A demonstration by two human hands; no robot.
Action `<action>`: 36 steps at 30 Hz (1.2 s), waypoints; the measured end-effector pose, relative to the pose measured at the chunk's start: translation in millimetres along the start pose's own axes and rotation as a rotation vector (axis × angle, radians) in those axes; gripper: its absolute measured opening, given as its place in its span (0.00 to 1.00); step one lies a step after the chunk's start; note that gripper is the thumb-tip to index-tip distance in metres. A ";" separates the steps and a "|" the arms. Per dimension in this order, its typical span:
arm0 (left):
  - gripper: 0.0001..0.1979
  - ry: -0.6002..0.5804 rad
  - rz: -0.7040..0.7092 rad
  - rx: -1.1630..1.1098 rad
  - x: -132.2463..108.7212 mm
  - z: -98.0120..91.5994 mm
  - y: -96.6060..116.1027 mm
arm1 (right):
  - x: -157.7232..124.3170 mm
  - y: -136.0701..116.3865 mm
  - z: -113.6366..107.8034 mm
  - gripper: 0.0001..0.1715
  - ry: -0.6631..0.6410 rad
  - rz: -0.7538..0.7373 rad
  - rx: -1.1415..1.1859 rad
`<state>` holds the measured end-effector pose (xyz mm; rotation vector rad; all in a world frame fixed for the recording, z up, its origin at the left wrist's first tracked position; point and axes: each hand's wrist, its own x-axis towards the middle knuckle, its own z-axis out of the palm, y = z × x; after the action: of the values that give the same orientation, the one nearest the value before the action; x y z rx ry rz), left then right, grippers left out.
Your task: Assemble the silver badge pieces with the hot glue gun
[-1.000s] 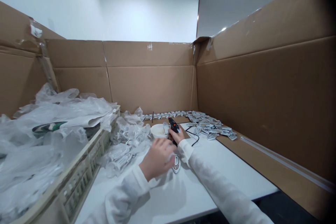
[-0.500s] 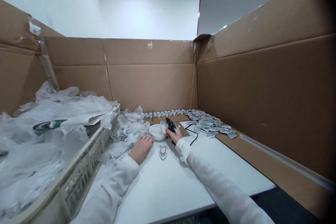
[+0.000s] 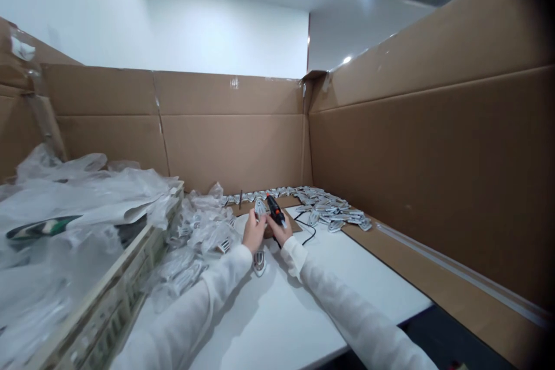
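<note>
Above the desk (image 3: 288, 324), the left hand (image 3: 254, 234) pinches a boat-shaped piece (image 3: 260, 206); just beside it, the right hand (image 3: 282, 232) grips a black tool (image 3: 274, 210). Both should be held steadily, without bumping.

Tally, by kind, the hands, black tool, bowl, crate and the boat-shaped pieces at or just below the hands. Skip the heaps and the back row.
Hands: 2 (left hand, right hand)
Black tool: 1
Boat-shaped pieces: 2 (raised piece in the left hand, lying piece on the tabletop)
White bowl, partly hidden: 1
Crate: 1
Total: 7
</note>
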<state>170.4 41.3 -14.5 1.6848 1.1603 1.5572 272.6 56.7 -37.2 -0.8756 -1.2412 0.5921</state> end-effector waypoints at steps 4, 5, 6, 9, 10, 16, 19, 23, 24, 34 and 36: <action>0.11 0.041 0.112 0.008 -10.0 2.6 -17.9 | -2.1 0.5 0.3 0.18 -0.047 -0.037 -0.022; 0.11 0.059 0.123 0.005 -12.6 -0.9 -20.6 | -3.6 -0.4 1.2 0.17 -0.077 -0.044 -0.023; 0.12 0.065 0.128 -0.006 -14.6 -4.8 -22.6 | -5.6 -1.9 2.3 0.17 -0.110 -0.048 -0.020; 0.14 0.066 0.112 -0.061 -17.4 -14.3 -25.7 | -12.1 -8.6 5.6 0.18 -0.195 -0.043 -0.004; 0.14 0.091 0.103 -0.075 -17.2 -16.3 -26.8 | -13.9 -10.7 6.3 0.18 -0.208 -0.038 -0.005; 0.16 0.250 0.036 -0.154 -10.3 -19.9 -40.4 | -19.0 -17.4 4.3 0.17 -0.139 -0.001 -0.054; 0.17 0.274 -0.009 -0.243 -6.8 -19.3 -45.7 | -21.5 -20.1 3.0 0.16 -0.155 -0.023 -0.081; 0.21 0.240 -0.060 -0.401 -6.8 -18.5 -43.3 | -26.8 -22.0 4.7 0.15 -0.190 -0.097 -0.153; 0.22 0.224 -0.068 -0.423 -7.8 -18.2 -41.1 | -28.0 -22.0 5.3 0.15 -0.192 -0.113 -0.170; 0.26 0.027 -0.069 -0.512 -20.3 -13.4 -14.1 | -17.1 -28.9 -1.0 0.16 -0.074 -0.121 -0.075; 0.24 -0.019 -0.066 -0.515 -20.6 -13.1 -11.4 | -12.6 -30.3 -3.6 0.16 -0.082 -0.103 -0.042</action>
<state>156.2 26.6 -32.1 1.3004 0.7113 1.6209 270.9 29.0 -19.3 -0.8240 -1.3692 0.5254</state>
